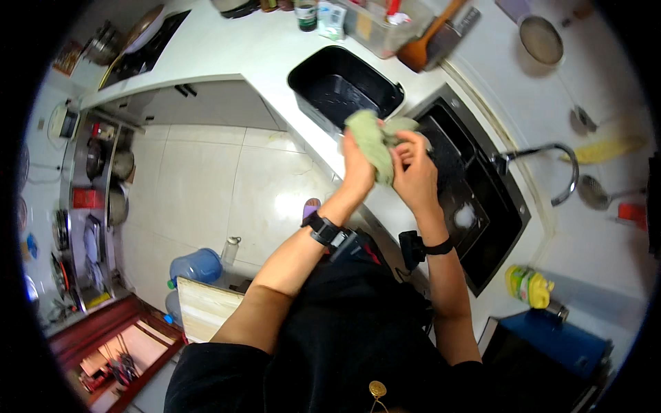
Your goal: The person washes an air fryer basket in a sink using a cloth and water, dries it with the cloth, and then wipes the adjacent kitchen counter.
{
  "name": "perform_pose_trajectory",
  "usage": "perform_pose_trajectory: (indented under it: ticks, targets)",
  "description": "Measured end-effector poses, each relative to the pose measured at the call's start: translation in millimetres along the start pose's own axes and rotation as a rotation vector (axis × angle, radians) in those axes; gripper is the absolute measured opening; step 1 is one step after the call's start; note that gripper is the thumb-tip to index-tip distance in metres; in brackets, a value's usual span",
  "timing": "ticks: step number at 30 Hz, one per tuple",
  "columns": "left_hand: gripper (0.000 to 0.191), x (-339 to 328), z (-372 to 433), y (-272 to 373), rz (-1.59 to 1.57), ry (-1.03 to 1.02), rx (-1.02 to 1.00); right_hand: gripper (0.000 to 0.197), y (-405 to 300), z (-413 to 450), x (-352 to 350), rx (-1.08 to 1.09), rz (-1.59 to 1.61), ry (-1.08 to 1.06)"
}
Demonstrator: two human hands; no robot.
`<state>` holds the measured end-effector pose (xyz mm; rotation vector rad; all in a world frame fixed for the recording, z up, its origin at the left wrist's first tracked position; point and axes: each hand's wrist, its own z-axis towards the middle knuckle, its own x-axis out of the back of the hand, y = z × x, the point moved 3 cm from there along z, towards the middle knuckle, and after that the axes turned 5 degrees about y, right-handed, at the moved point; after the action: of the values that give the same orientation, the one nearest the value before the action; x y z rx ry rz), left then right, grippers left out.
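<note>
A light green cloth [373,147] is bunched between my two hands, above the counter's front edge. My left hand [357,160] grips it from the left side. The fingers of my right hand [414,170] are bent against its right side, with part of the cloth spreading behind them. Just beyond the cloth stands a black-lined rectangular bin [335,85], with what look like wet streaks inside. To the right of my hands is a dark double-bowl sink [480,222]. A whitish patch shows in its nearer bowl.
A curved chrome faucet [568,155] reaches over the sink from the wall side. A plastic container [369,26] with a wooden spatula [428,41] stands behind the bin. A yellow detergent bottle [529,286] is beyond the sink's near end. Ladles and strainers hang on the wall.
</note>
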<state>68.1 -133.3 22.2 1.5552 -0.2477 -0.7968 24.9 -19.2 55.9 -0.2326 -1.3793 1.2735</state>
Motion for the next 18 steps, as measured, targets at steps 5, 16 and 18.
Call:
perform_pose_trajectory:
  ticks: [5,16,18]
  targets:
    - [0.049,63,68,23,0.099,0.255,-0.279,0.074,83,45,-35,-0.003,-0.138,0.092]
    - [0.08,58,65,-132,0.044,0.234,0.371,0.054,88,81,-74,-0.414,-0.382,-0.327]
    - [0.07,60,62,-137,0.203,0.224,0.472,0.054,90,79,-74,-0.423,-0.49,-0.258]
